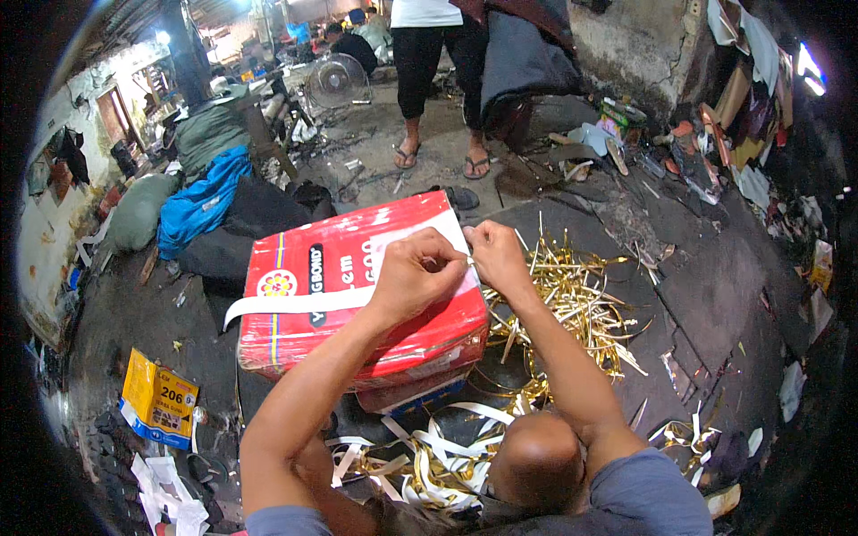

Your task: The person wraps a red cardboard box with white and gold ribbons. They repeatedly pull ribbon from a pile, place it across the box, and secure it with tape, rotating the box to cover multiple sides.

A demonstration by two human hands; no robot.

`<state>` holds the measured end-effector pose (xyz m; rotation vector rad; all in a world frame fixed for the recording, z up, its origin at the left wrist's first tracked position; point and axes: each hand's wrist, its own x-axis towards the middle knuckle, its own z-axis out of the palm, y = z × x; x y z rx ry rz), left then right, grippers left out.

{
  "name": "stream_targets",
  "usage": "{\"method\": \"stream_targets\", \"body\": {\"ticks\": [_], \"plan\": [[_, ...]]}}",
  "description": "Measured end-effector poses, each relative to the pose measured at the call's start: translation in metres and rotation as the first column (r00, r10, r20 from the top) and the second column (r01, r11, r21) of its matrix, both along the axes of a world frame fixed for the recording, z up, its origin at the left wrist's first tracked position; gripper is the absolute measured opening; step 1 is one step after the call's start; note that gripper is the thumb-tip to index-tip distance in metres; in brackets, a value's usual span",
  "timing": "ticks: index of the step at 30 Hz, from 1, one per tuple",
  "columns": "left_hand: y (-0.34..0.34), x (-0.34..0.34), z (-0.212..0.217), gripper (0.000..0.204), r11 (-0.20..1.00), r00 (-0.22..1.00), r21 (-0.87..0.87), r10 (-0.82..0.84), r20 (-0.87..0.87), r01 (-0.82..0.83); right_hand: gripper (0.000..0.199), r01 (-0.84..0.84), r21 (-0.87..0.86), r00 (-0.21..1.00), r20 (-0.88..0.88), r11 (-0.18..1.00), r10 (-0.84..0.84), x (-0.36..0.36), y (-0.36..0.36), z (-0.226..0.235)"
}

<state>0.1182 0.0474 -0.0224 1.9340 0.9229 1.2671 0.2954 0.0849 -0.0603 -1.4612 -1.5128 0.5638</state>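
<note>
A red carton (357,234) stands before me as a work surface, tilted a little. A long white strip (295,303) lies across its top, with its free end curling past the left edge. My left hand (416,272) is closed in a pinch over the carton's right half, and the strip runs in under that forearm. Right beside it, my right hand (496,257) is closed too, fingertips almost touching the left ones at the carton's right edge. Between them shows a small pale bit of the strip, mostly hidden by the fingers.
Narrow gold strips (572,308) are heaped to the carton's right. White strips (447,456) tangle below it. A yellow packet (159,399) lies at left. Beyond are blue cloth (206,201), a fan (338,80), a standing person (433,80) in sandals, and scattered scraps along the right wall.
</note>
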Motion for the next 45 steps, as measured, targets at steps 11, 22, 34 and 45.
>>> {"method": "stream_targets", "body": {"ticks": [11, 22, 34, 45], "plan": [[0.01, -0.004, -0.008, 0.006, 1.0, 1.0, -0.029, -0.003, 0.007, 0.004, 0.038, 0.013, -0.01, 0.995, -0.101, 1.0, -0.014, 0.004, -0.001, -0.097], [0.011, -0.001, -0.007, 0.009, 0.999, 1.0, -0.048, -0.025, 0.009, 0.026, 0.025, -0.013, -0.113, 0.99, -0.141, 0.993, -0.003, 0.021, 0.005, -0.206], [0.014, -0.003, -0.005, 0.004, 0.997, 1.0, -0.074, -0.019, 0.018, 0.021, 0.036, 0.089, -0.186, 0.996, 0.026, 0.978, -0.086, 0.033, -0.002, -0.259], [0.008, -0.002, 0.0, 0.004, 1.0, 1.0, 0.01, -0.003, -0.015, 0.003, 0.034, 0.216, -0.403, 0.949, 0.302, 0.889, -0.094, 0.074, -0.037, -0.397]]}}
